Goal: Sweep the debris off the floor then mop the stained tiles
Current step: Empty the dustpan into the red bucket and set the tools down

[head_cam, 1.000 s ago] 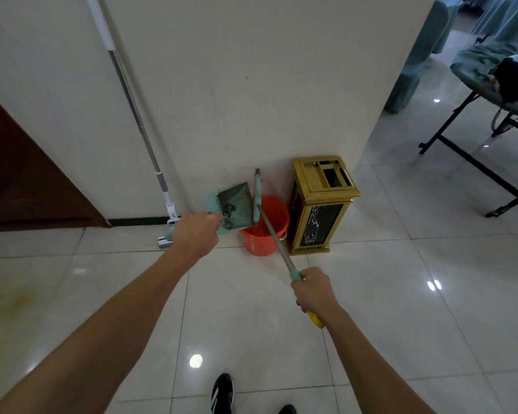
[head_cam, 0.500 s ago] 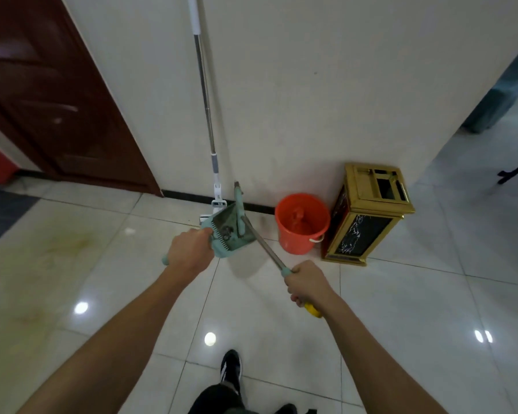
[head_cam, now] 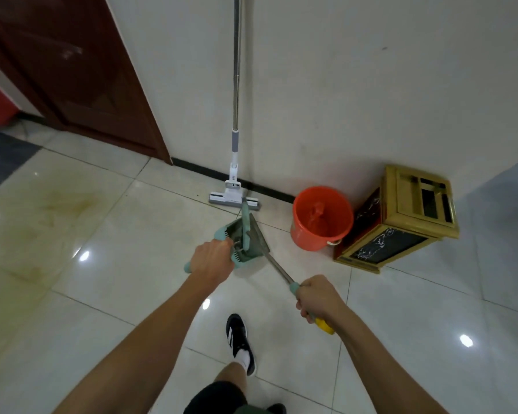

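Dustpan (head_cam: 242, 242) swung left from bucket (head_cam: 322, 222), left hand (head_cam: 211, 259) clenching it, right hand (head_cam: 317, 300) fisted round broom (head_cam: 277, 268)

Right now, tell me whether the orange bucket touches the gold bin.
Cannot tell. In the head view the orange bucket overlaps the gold bin's near edge, so neither contact nor a gap shows plainly.

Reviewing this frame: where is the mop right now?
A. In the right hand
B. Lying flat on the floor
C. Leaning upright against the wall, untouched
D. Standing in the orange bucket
C: the mop stands against the wall with its head on the floor by the baseboard, while the left hand holds the dustpan and the right hand grips the broom handle.
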Action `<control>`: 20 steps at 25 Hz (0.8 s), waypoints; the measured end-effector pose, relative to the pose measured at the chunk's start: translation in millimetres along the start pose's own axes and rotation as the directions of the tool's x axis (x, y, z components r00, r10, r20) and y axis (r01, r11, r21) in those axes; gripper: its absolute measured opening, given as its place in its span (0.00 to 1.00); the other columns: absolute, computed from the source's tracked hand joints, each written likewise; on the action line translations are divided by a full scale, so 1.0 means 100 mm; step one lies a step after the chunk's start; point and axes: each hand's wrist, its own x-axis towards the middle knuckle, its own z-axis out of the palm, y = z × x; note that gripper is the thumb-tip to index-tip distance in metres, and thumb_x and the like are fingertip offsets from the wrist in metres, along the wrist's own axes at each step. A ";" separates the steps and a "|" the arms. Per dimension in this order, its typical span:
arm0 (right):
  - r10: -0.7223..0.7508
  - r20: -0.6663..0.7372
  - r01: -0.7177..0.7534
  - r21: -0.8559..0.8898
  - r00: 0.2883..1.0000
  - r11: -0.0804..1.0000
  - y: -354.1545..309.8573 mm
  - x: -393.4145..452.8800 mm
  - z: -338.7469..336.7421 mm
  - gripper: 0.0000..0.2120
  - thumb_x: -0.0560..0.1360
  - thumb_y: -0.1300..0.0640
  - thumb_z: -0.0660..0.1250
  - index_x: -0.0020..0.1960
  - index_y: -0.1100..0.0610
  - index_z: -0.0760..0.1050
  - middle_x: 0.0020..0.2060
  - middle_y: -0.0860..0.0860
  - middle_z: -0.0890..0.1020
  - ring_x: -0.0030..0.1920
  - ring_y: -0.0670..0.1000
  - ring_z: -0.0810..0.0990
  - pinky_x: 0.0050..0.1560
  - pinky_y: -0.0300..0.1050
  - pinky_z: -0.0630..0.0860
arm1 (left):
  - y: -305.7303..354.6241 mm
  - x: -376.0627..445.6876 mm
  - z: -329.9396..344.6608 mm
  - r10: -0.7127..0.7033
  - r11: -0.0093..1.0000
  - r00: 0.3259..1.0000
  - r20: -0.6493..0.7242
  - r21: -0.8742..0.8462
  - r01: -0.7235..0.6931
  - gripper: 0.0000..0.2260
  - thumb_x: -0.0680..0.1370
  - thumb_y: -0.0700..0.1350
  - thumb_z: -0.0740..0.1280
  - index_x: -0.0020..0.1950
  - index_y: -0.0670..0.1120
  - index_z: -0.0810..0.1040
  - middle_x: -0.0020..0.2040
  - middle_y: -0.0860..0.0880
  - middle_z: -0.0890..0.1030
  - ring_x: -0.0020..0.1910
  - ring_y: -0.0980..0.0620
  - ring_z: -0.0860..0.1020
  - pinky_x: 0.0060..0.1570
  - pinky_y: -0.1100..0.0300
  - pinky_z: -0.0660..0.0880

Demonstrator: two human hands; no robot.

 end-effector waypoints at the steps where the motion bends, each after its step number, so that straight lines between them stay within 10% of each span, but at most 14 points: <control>1: 0.017 0.022 -0.017 0.006 1.000 1.000 -0.14 0.10 -0.05 0.10 0.78 0.60 0.65 0.44 0.68 0.77 0.31 0.60 0.78 0.26 0.53 0.75 0.27 0.42 0.72 | 0.00 0.17 0.00 -0.005 1.000 1.000 0.008 -0.016 0.005 0.08 0.78 0.42 0.64 0.56 0.48 0.78 0.38 0.49 0.76 0.35 0.49 0.73 0.39 0.55 0.69; 15: 0.046 0.193 -0.088 0.217 0.980 0.972 -1.63 1.59 -1.22 0.08 0.74 0.67 0.65 0.52 0.69 0.73 0.46 0.65 0.81 0.42 0.63 0.87 0.49 0.59 0.84 | 0.44 2.23 -0.22 0.098 0.995 0.992 0.079 -0.016 -0.097 0.07 0.78 0.48 0.67 0.54 0.50 0.76 0.38 0.52 0.75 0.35 0.53 0.75 0.38 0.58 0.70; 20: 0.005 0.310 -0.098 0.285 0.951 0.954 -2.18 2.24 -1.60 0.08 0.73 0.67 0.67 0.50 0.69 0.72 0.42 0.65 0.83 0.43 0.65 0.86 0.39 0.53 0.84 | 0.75 2.91 -0.17 0.043 0.998 0.994 0.099 -0.047 -0.038 0.07 0.78 0.48 0.66 0.55 0.51 0.76 0.39 0.53 0.75 0.35 0.54 0.74 0.39 0.59 0.71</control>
